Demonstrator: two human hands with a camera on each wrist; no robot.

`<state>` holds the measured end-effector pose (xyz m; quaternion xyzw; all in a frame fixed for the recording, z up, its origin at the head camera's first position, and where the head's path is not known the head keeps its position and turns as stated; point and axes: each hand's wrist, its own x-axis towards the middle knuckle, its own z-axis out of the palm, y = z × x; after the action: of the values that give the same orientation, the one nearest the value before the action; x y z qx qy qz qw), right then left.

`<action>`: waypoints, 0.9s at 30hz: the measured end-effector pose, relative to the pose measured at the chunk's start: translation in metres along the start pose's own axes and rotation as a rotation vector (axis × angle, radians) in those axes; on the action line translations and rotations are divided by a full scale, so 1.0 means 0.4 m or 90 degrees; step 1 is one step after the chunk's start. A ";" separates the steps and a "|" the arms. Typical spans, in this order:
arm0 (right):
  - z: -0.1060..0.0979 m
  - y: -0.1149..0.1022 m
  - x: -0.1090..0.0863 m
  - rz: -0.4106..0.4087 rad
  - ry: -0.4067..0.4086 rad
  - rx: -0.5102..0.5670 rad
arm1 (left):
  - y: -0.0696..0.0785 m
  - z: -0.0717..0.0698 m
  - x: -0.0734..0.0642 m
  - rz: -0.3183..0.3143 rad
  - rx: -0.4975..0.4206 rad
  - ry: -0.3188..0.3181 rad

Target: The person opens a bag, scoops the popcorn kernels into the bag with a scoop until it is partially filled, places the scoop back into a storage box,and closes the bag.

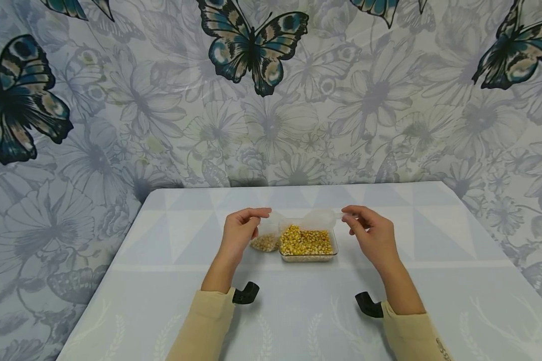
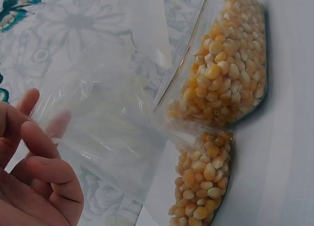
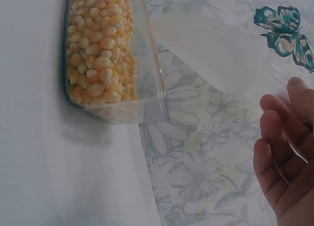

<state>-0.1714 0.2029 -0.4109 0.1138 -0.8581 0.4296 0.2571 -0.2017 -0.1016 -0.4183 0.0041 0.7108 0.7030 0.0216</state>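
Observation:
A rectangular clear glass container [image 1: 308, 258] stands on the table, filled with yellow corn kernels [image 3: 100, 49]. Close against its left side sits a clear plastic bag [image 2: 105, 128] with more kernels [image 2: 201, 182] at its bottom. My left hand [image 1: 241, 229] pinches the upper edge of this bag between thumb and fingers, and its top is pulled up and leftward. On the other side, my right hand [image 1: 371, 234] pinches the narrow end of a whitish, translucent piece with a broad rounded end [image 3: 211, 52]. That piece hangs above the container's far rim.
Light patterned cloth covers the table [image 1: 298, 311], whose far edge meets a wall hanging [image 1: 271, 125] with flowers and butterflies. A black wrist mount [image 1: 246, 293] juts inward from the left sleeve, and another black mount [image 1: 369, 305] from the right.

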 end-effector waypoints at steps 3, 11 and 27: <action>0.001 0.000 0.000 -0.003 -0.003 -0.002 | 0.000 0.001 -0.001 -0.004 0.017 -0.011; 0.007 0.008 0.000 -0.024 -0.004 -0.003 | 0.000 0.005 -0.004 -0.022 0.068 -0.002; 0.002 0.024 -0.003 -0.009 -0.042 -0.008 | -0.009 0.005 0.000 0.013 0.068 -0.014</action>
<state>-0.1746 0.2079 -0.4184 0.1325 -0.8679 0.4184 0.2326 -0.2017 -0.0997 -0.4218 0.0198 0.7468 0.6643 0.0219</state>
